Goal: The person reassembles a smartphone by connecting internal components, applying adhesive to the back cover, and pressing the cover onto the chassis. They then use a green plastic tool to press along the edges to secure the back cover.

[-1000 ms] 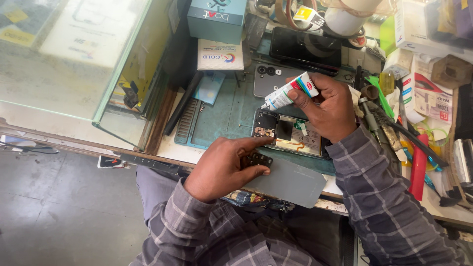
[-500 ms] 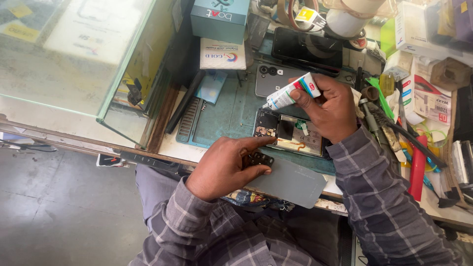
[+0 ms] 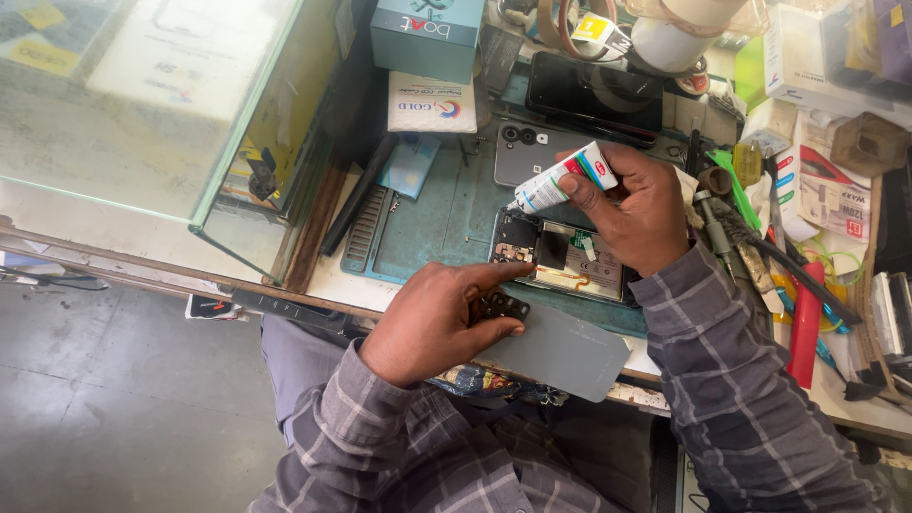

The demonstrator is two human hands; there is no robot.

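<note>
Opened phone (image 3: 570, 258) on mat (image 3: 446, 223), behind back cover (image 3: 560, 353)

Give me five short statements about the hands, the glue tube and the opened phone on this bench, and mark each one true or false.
1. The right hand holds a small white tube. True.
2. The tube's nozzle points up, away from the bench. False: it points down and left, toward the opened phone.
3. The left hand holds a small black part over a grey back cover. True.
4. The opened phone lies on the glass case. False: it lies on the teal work mat.
5. A red-handled tool lies right of the person's right arm. True.
</note>
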